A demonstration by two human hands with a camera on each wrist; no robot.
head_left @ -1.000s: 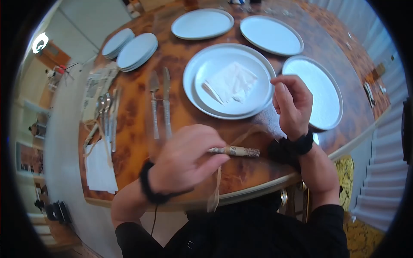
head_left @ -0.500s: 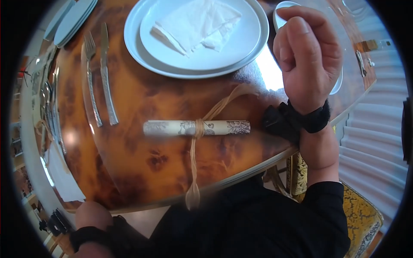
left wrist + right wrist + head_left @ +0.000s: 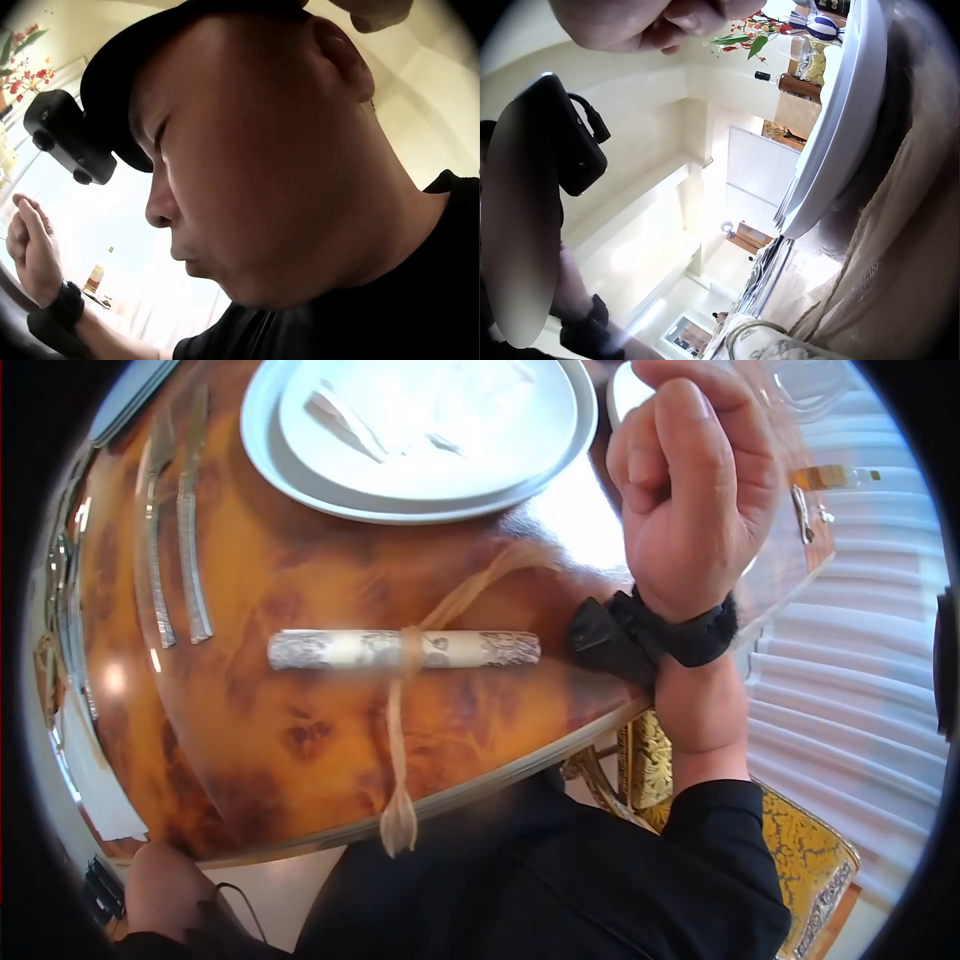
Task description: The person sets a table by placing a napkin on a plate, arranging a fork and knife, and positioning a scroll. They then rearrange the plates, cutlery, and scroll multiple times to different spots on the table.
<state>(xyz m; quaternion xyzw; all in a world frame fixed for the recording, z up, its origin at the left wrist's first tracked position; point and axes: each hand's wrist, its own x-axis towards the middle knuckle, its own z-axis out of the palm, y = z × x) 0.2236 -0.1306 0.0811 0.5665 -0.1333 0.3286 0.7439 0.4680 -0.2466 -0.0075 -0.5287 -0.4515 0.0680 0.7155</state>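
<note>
In the head view a cream roll with a dark floral print lies on the glossy brown table. A tan raffia ribbon wraps its middle, one tail hanging over the table edge. My right hand is raised to the right of the roll, fingers loosely curled, thumb up, nothing held. A black band circles that wrist. Near it, a small white cloth lies on two stacked plates. My left hand is up beside the head, only partly showing at the top of the left wrist view.
A fork and a knife lie left of the plates. More cutlery and a white paper sit at the far left edge. A gold-patterned chair stands at the right, beside white curtains.
My left hand has let go of the roll and risen to the head. The roll now lies flat on the table. The view has tilted down; my right hand stays raised.
</note>
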